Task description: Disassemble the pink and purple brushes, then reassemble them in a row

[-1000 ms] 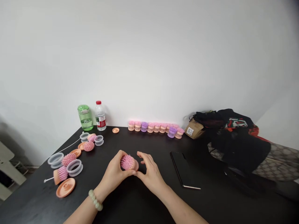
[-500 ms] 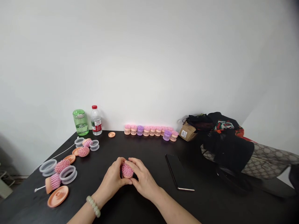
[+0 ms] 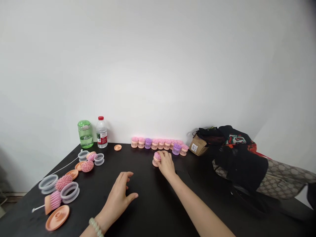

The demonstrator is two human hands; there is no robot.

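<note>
My right hand (image 3: 167,164) grips a round scalp brush (image 3: 156,159) with pink bristles and a peach base, held upright over the black table behind the middle. My left hand (image 3: 119,191), wearing a pale bead bracelet (image 3: 95,227), has its fingers and thumb apart and holds nothing. Beyond my right hand, a row of similar finished brushes (image 3: 154,144) stands along the wall, mostly pink with two purple ones. To the left lie loose parts: pink bristle heads (image 3: 63,182), translucent rings (image 3: 70,192) and peach discs (image 3: 57,218).
At the back left stand a green cup (image 3: 85,135) and a water bottle (image 3: 102,133), with a peach disc (image 3: 118,147) nearby. A brown paper package (image 3: 198,145), dark cloth and a patterned bag (image 3: 281,174) occupy the right. My right forearm partly covers a dark phone (image 3: 184,176).
Both hands held the brush together in front of me. My left hand has let go and opened, moving slightly left; my right hand has carried the brush forward and right, towards the row.
</note>
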